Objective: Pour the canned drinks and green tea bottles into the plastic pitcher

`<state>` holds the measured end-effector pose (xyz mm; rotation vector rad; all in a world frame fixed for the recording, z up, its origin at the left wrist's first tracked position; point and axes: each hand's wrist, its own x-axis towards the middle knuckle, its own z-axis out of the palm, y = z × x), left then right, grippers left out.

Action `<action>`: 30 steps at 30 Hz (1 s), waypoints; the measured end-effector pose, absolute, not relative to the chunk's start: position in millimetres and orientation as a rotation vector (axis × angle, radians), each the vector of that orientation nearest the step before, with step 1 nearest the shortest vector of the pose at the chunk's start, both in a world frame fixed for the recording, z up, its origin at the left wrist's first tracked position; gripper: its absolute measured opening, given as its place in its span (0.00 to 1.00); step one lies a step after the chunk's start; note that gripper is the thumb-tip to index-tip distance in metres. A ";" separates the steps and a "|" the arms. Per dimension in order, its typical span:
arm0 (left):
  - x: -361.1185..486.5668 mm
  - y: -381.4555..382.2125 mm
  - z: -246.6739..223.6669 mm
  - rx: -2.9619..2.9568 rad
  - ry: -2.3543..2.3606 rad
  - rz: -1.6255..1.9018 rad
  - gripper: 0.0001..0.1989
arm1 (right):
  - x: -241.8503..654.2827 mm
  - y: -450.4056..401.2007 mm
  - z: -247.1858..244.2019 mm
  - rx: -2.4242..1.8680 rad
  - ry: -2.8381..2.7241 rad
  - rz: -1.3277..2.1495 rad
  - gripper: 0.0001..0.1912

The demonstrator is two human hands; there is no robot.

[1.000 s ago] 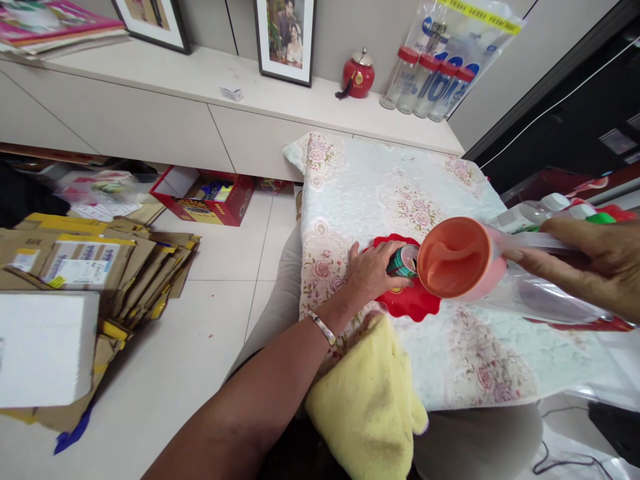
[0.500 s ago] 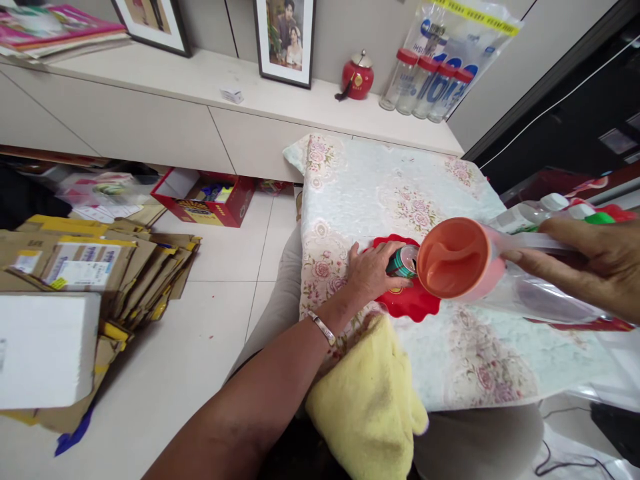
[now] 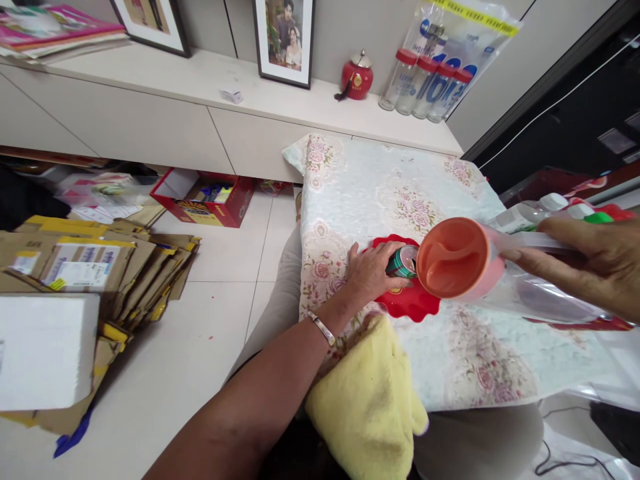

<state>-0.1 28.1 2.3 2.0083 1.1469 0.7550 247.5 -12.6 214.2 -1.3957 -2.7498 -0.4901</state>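
Note:
My left hand (image 3: 373, 275) is wrapped around a small green can (image 3: 401, 261) with a silver top. The can leans toward the right over a red scalloped plate (image 3: 413, 308), and my fingers hide part of it. In my right hand (image 3: 595, 263) is the pale handle of a plastic pitcher (image 3: 454, 259). The pitcher is tilted, with its orange end beside the can top. Whether the two touch, I cannot tell. A yellow towel (image 3: 370, 407) lies bunched below my left wrist.
A floral cloth (image 3: 370, 173) covers the table. Several bottles (image 3: 530, 212) stand at its right side. On the ledge behind are a red jar (image 3: 357, 77), lidded glass jars (image 3: 425, 87) and photo frames (image 3: 285, 43). Flattened cardboard (image 3: 145, 267) and a red box (image 3: 205, 200) sit on the floor.

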 end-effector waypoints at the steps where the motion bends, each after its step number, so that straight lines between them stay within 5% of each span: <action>1: -0.3 28.0 2.4 2.009 1.146 0.756 0.33 | 248.3 -12.8 214.0 -1.403 -2.748 -0.488 0.25; 30: -1.4 27.3 5.2 2.012 1.154 0.737 0.32 | 248.9 -11.7 214.0 -1.419 -2.729 -0.465 0.25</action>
